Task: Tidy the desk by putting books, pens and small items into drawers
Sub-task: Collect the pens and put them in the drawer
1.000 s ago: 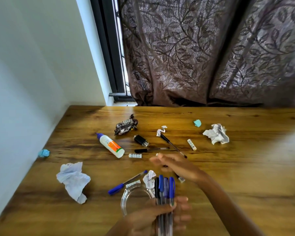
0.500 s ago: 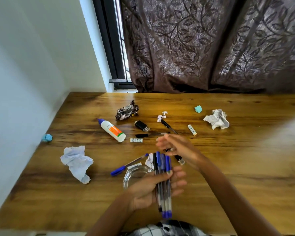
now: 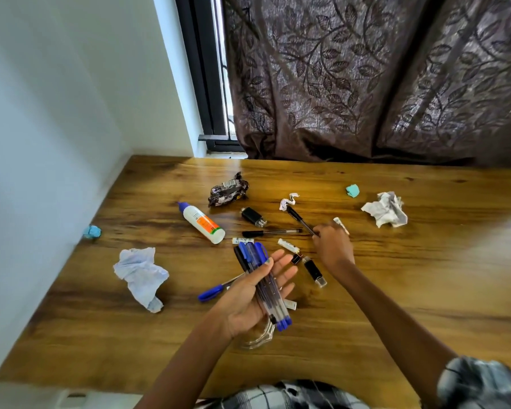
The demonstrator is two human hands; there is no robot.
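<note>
My left hand [image 3: 248, 299] lies palm up over the desk [image 3: 396, 290], fingers spread straight, with a bundle of blue and black pens [image 3: 261, 273] resting across the palm. Farther back, my right hand [image 3: 334, 246] pinches the near tip of a black pen [image 3: 298, 216] that lies slanted on the wood. Another black pen [image 3: 272, 232] lies flat to its left. A blue pen [image 3: 214, 291] sticks out from under my left hand. Two small black capped items [image 3: 252, 216] [image 3: 314, 271] and small white labels [image 3: 242, 240] [image 3: 288, 246] lie around. No drawer is in view.
A glue bottle [image 3: 202, 222], a dark wrapper [image 3: 227, 188], crumpled paper [image 3: 385, 209], a crumpled tissue [image 3: 140, 274] and teal scraps [image 3: 352, 190] [image 3: 91, 231] lie scattered. A clear glass dish [image 3: 257, 335] sits under my left wrist. A wall stands left, a curtain behind.
My right hand has reached farther back and taken the black pen's tip. My left hand has turned palm up and spread its fingers under the pen bundle.
</note>
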